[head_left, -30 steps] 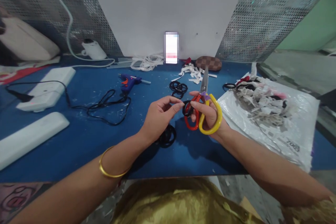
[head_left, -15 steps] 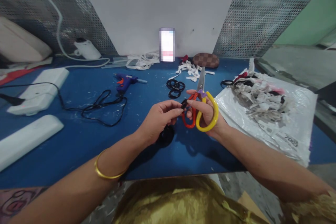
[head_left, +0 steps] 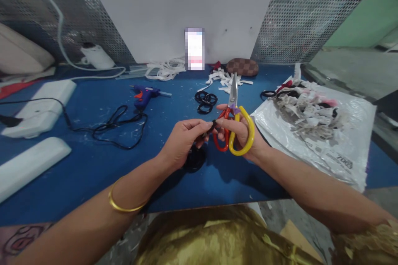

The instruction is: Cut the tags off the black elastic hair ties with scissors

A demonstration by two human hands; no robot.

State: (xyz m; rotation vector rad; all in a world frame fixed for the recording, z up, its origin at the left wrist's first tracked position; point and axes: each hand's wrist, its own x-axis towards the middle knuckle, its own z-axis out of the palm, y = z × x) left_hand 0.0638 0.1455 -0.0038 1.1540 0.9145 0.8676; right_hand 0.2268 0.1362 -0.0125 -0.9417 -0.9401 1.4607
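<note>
My right hand (head_left: 241, 136) grips a pair of scissors (head_left: 233, 126) with one red and one yellow handle loop, blades closed and pointing away from me. My left hand (head_left: 183, 143) is closed in a pinch on a small black elastic band (head_left: 211, 126), which my right thumb and forefinger also pinch. Both hands hover just above the blue table (head_left: 93, 161). A pile of black bands (head_left: 194, 159) lies on the table under my left hand.
More black bands (head_left: 205, 101) lie beyond the hands. A blue glue gun (head_left: 144, 93) and black cable (head_left: 115, 124) are at left, white power strips (head_left: 40, 109) further left. A plastic sheet with fabric scraps (head_left: 311, 112) lies at right. A phone (head_left: 194, 49) leans on the back wall.
The black band between my fingers has been pulled tighter and shows less. The hands stay together while the view shifts slightly.
</note>
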